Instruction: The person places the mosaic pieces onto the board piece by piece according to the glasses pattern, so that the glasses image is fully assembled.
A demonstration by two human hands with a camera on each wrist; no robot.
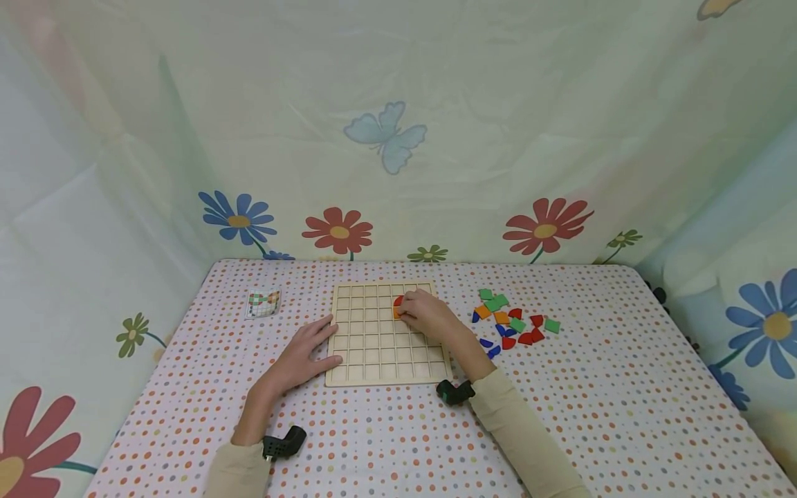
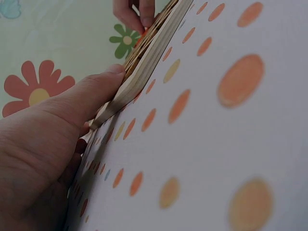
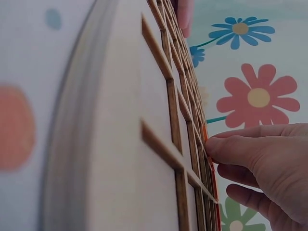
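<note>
My right hand [image 1: 428, 315] touches an orange piece [image 1: 396, 314] beside a red piece [image 1: 398, 301] on the gridded board [image 1: 371, 346]; from afar, I cannot tell if it pinches. My left hand [image 1: 303, 353], fingers spread, touches the board's left edge.

Pale curtains [image 1: 473, 90] printed with red, blue and green flowers [image 1: 339, 233] and a blue butterfly [image 1: 392, 142] hang behind and beside a white table [image 1: 380, 436] dotted in several colours, under soft light.

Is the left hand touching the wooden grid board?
Touching: the left wrist view shows the left hand with its thumb against the edge of the board.
</note>
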